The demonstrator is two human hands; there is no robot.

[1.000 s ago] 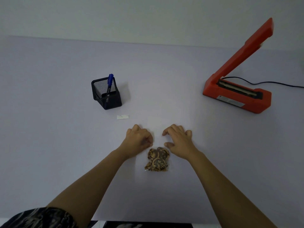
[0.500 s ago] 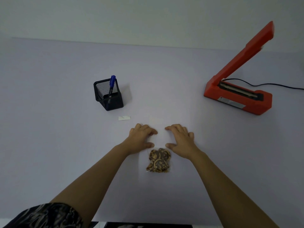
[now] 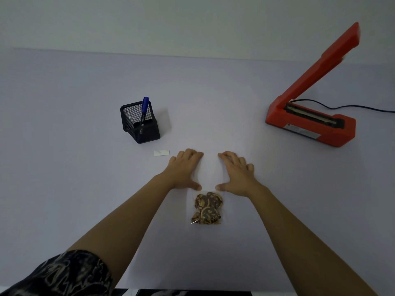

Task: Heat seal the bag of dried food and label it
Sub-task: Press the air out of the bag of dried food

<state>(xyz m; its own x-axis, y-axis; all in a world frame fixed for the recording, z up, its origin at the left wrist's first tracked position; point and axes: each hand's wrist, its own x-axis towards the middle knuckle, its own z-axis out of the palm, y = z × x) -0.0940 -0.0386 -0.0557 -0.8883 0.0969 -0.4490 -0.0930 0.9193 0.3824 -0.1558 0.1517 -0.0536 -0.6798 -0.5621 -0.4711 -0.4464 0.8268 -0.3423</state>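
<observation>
While the small clear plastic bag of brown dried food (image 3: 208,209) lies close to the table's near edge, its empty upper film seems to stretch away between both hands, though it is barely visible. The left hand (image 3: 184,169) and right hand (image 3: 236,173) rest flat on the pale lilac table (image 3: 74,178), fingers straight, gripping nothing, pressing the film's sides. Beyond the left hand lies a small white paper label (image 3: 161,152), then a black mesh pen holder (image 3: 147,133) with a blue marker (image 3: 145,105). Toward the far right edge stands the red heat sealer (image 3: 310,127), arm raised. Creases or trapped air at the mouth, or pieces sliding upward, could spoil the seal.
</observation>
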